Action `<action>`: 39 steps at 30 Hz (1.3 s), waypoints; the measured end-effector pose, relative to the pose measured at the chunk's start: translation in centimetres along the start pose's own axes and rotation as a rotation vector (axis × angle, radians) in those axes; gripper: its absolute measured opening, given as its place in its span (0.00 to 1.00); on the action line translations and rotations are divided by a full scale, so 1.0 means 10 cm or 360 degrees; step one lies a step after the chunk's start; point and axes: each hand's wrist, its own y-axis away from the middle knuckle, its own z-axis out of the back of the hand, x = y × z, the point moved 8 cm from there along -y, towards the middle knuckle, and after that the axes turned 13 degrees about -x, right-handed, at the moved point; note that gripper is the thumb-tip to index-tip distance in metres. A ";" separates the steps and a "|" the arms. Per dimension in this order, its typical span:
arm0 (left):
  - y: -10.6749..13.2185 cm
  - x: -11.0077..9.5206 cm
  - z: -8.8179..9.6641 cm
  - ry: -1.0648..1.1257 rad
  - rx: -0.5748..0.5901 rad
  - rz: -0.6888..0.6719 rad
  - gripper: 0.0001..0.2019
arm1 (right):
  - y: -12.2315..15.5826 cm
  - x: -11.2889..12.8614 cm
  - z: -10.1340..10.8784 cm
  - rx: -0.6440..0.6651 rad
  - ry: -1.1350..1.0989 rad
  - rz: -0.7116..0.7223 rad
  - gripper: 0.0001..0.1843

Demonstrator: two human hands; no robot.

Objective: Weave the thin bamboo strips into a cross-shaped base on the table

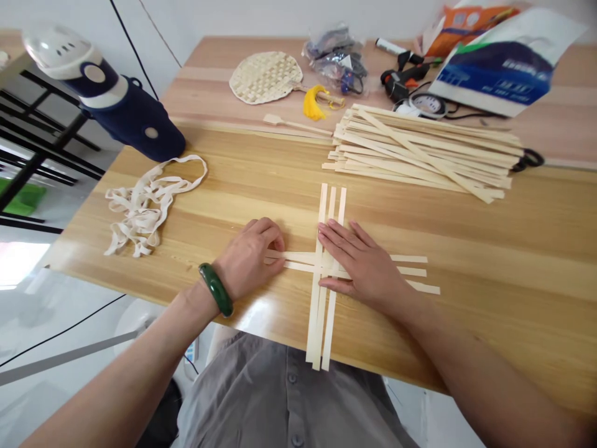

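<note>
Six strips [315,336] sit crossed near the edge of the surface [471,323]: three with long axes running away from me, three crosswise (unbound, as far as I can see). Right hand [359,261] lies flat on the crossing, fingers [336,233] spread; left hand [249,258] curls over the strip ends, grip unclear from here. Should either hand lift, the strips could slide out of square.

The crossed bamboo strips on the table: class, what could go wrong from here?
The crossed bamboo strips seem held only by pressure from the left hand and right hand, so lifting either might let them slide apart. Their near ends overhang the edge of the wooden table, so a body movement could knock them.
</note>
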 end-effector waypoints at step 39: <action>-0.42 -0.08 -0.29 0.0003 0.1076 0.0446 0.05 | 0.01 -0.01 -0.01 0.0026 -0.0052 -0.0028 0.45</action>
